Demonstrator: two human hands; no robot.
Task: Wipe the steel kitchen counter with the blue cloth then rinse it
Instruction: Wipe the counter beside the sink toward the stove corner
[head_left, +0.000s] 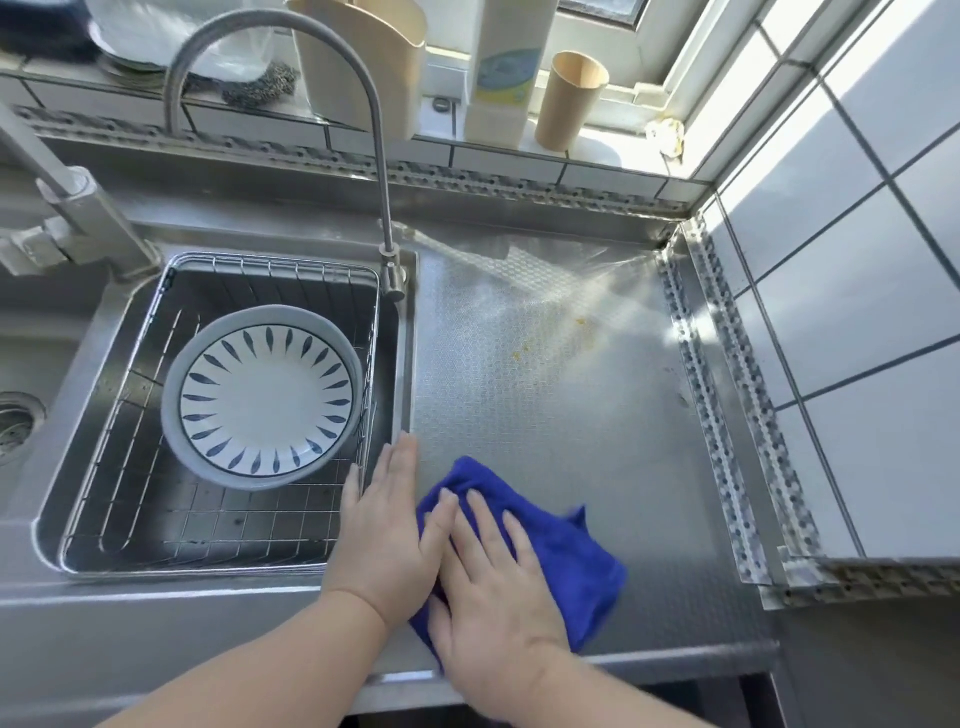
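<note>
The blue cloth lies crumpled on the textured steel counter, near its front edge. My right hand presses flat on the cloth with fingers spread. My left hand lies flat beside it, its thumb side overlapping the cloth's left edge, fingertips at the sink rim. Small yellow crumbs dot the counter further back. The sink is on the left, under a curved steel tap.
A wire basket in the sink holds a blue-patterned white plate. A beige holder, a white bottle and a paper cup stand on the tiled sill. White tiled wall bounds the counter's right side.
</note>
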